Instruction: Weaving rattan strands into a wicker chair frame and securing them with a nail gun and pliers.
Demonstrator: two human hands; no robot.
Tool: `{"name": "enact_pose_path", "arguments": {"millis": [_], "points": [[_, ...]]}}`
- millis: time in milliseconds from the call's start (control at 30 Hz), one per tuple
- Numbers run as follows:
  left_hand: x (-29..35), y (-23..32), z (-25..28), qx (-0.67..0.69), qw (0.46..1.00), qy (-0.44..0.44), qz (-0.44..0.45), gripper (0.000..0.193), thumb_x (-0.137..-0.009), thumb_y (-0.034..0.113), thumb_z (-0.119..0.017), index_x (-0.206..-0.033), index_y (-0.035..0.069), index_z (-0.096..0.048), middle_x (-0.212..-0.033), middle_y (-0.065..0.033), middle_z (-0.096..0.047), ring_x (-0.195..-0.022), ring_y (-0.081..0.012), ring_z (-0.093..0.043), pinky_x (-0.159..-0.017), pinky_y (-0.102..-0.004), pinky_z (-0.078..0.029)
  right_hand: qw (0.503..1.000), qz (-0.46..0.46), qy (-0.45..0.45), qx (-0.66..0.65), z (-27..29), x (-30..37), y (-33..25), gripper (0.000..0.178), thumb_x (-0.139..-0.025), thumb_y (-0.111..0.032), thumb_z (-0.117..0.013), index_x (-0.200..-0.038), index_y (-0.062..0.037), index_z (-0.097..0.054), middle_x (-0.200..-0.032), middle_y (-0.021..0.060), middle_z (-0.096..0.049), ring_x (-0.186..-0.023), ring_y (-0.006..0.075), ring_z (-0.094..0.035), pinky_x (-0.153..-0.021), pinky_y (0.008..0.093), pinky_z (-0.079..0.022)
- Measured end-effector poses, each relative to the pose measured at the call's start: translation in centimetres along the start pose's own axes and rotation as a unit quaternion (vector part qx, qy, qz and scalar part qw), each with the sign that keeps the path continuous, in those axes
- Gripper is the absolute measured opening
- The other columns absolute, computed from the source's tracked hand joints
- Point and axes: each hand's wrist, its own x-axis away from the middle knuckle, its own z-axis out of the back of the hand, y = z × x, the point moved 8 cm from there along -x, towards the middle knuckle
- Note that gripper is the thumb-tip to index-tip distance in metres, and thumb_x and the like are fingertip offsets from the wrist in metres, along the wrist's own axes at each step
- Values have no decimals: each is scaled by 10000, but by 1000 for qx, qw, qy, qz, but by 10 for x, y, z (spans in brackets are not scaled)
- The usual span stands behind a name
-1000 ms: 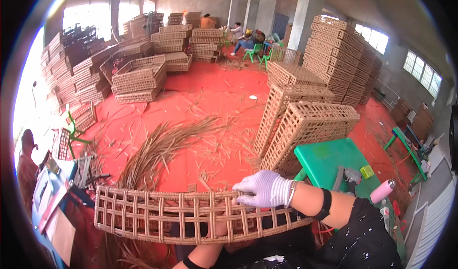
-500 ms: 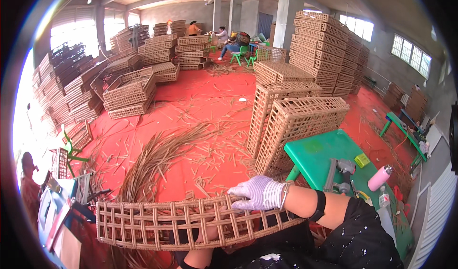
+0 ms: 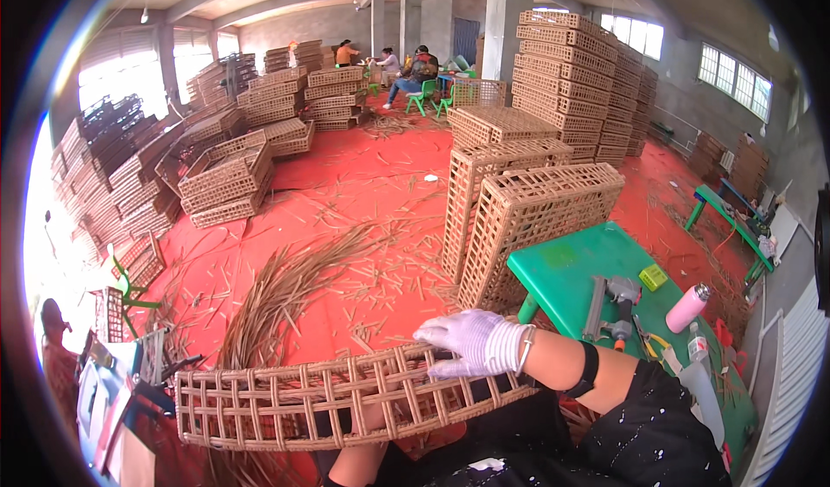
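A long woven rattan basket frame with an open lattice side lies across my lap, its near edge toward me. My right hand, in a pale lilac knit glove, reaches over its far rim near the right end. The fingers lie outside the rim and the thumb inside, pinching it. My left hand comes up from below and shows only in part through the lattice. Its fingers are hidden behind the strips, so their grip does not show.
To the right a green table holds a nail gun, a yellow box, a pink bottle and yellow-handled pliers. Finished baskets stand behind it. Loose rattan strips cover the red floor. People sit far back.
The basket's far rim has tipped slightly, and the right end has drawn in a little. My right hand stays on the rim. The whole view has shifted slightly.
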Motion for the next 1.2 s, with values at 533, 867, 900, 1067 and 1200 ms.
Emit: {"name": "enact_pose_path", "arguments": {"millis": [533,867,900,1067,1200], "points": [[110,122,66,-293,933,-176,109,373,-999,268,-438,-938,-9,-679,-820,-53,-668,-584,-97,-518,-556,-270,-461,971,-20,238,26,-25,52,-19,504,-802,-309,-640,-1251,-102,-543,-1335,58,-491,-1278,273,-423,-1089,499,-248],[-79,181,90,-547,825,-127,-61,333,-979,238,-428,-1082,-19,-613,-1005,-231,-642,-998,-386,-595,-872,-427,-456,939,-35,340,35,-30,58,-21,359,-730,-174,-667,-1078,-129,-589,-1180,33,-595,-1207,227,-504,-1053,486,-286],[-87,166,81,-542,824,-156,-58,333,-979,238,-428,-1082,-19,-613,-1005,-231,-642,-998,-386,-595,-872,-427,-456,937,-26,346,26,-31,59,-18,368,-723,-175,-668,-1079,-130,-587,-1179,34,-594,-1210,220,-505,-1054,491,-284],[-113,112,105,-591,798,-119,3,451,-995,348,-366,-1042,-33,-602,-938,-266,-625,-931,-419,-593,-807,-456,-456,906,25,422,21,-25,43,-8,317,-735,-180,-637,-1043,-115,-597,-1129,32,-602,-1195,213,-517,-1067,497,-294],[-135,98,118,-602,787,-91,-98,458,-1000,337,-365,-1029,-59,-593,-953,-261,-625,-931,-411,-586,-816,-441,-439,881,59,467,55,-24,39,4,286,-768,-196,-598,-1039,-108,-613,-1126,29,-607,-1192,220,-515,-1063,498,-307]]}}
